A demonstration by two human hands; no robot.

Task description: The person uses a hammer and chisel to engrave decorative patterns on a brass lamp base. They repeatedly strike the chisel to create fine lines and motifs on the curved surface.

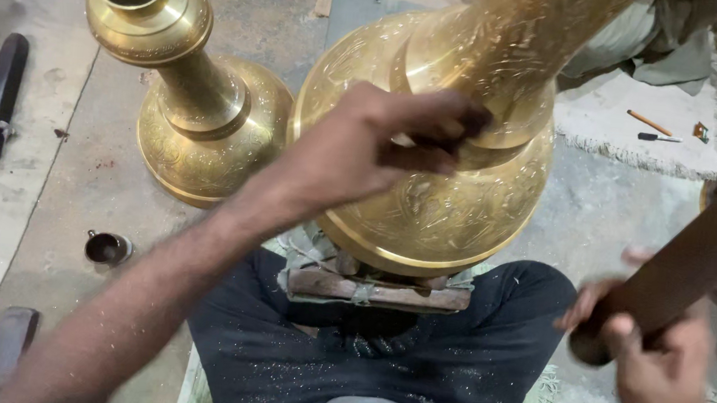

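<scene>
Up close, the left hand [363, 142] fingers [442, 118] pinched a small dark tool against the large engraved brass vase [443, 208] resting on a wooden block [377, 290]; the right hand [661, 370] fingers were curled around a brown wooden mallet [695, 254].

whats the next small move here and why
Probably bring the wooden mallet in the right hand down onto the small tool pinched by the left hand. That tool is set against the engraved brass vase propped on the wood block, and the mallet is raised.
</scene>
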